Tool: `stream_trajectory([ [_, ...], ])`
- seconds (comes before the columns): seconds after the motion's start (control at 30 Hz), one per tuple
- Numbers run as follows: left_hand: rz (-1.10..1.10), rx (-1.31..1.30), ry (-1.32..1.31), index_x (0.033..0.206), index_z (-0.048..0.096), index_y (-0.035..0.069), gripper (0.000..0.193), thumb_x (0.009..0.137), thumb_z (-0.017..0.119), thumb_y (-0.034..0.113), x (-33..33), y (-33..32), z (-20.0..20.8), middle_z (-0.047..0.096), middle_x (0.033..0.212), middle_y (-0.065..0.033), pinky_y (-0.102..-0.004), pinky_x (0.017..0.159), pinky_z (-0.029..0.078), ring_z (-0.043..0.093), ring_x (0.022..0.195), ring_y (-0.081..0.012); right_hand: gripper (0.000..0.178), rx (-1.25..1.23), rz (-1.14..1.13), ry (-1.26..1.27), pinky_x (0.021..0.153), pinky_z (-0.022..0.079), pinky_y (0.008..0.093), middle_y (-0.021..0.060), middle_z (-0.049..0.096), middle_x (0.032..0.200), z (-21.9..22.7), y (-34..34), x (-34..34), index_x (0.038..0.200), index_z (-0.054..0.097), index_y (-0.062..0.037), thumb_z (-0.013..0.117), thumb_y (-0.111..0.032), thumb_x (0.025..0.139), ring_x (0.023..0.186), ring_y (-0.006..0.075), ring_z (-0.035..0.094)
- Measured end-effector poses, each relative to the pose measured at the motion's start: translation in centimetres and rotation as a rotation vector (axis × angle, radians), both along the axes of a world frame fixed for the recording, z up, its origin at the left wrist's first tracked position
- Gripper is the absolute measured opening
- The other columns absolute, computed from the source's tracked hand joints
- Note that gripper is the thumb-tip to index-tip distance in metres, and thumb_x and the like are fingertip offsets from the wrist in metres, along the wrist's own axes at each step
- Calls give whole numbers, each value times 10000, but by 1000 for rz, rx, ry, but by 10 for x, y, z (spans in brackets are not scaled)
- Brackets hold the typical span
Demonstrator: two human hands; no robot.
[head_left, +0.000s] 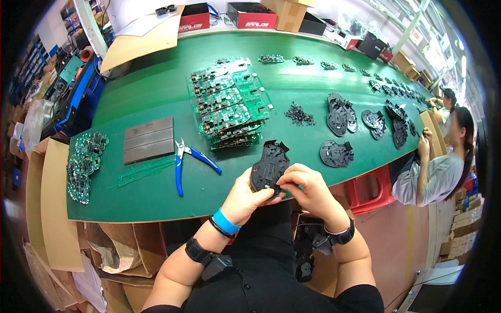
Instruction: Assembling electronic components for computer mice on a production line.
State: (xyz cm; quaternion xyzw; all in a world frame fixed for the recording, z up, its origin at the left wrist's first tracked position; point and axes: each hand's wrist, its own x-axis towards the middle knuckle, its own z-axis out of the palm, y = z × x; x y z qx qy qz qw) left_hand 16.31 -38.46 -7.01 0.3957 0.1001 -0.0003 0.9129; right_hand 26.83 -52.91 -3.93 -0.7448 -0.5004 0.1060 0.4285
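Note:
My left hand (245, 196) grips a black moulded plastic shell (270, 166) by its lower left side, tilted above the table's near edge. The shell's inner side with ribs and posts faces up. At its lower right edge, my right hand (307, 187) has thumb and fingertips pinched together; what sits between them, if anything, is too small to tell. Blue-handled cutters (179, 169) lie with handles spread to the left of the shell. Beyond the shell stands a tall stack of green circuit boards (227, 107). Small black parts (299, 113) form a loose pile farther right.
More black shells (336, 154) lie on the green table (292, 57) to the right. Grey metal blocks (148, 140), thin green strips (141, 172) and a heap of circuit boards (86, 164) are at left. A co-worker (436, 169) sits at right near a red stool (369, 190).

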Motion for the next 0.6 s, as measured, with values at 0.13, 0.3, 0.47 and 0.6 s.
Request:
stream_trajectory([
  [0.13, 15, 55, -1, 1156, 444, 22, 401, 785, 587, -29, 0, 1, -3, 562, 1071, -94, -326, 790, 548, 611, 912, -200, 88, -27, -22, -37, 595, 462, 284, 90, 574, 776, 2, 2, -4, 790, 622, -11, 646, 28, 714, 689, 217, 580],
  [0.3, 60, 124, 26, 1123, 460, 10, 393, 763, 615, -20, 0, -2, 0, 575, 1014, -93, -313, 732, 563, 614, 883, -190, 129, -6, -48, -51, 551, 428, 249, 57, 538, 731, -2, 2, -7, 768, 584, -13, 686, -4, 690, 635, 151, 539],
  [0.47, 115, 138, 34, 1080, 492, -20, 359, 744, 619, -4, 0, -6, 7, 588, 962, -86, -285, 682, 563, 620, 813, -161, 476, 101, -303, 393, 520, 360, 178, -8, 414, 751, -13, 3, -15, 1026, 403, -52, 726, -18, 679, 630, 46, 408],
  [0.6, 120, 178, 44, 1068, 500, -23, 350, 741, 622, -12, 0, -6, 8, 590, 963, -89, -283, 682, 563, 621, 824, -167, 637, 257, -243, 732, 567, 441, 189, 36, 444, 812, -25, 5, -16, 1223, 267, -45, 675, 6, 736, 687, 70, 468],
])
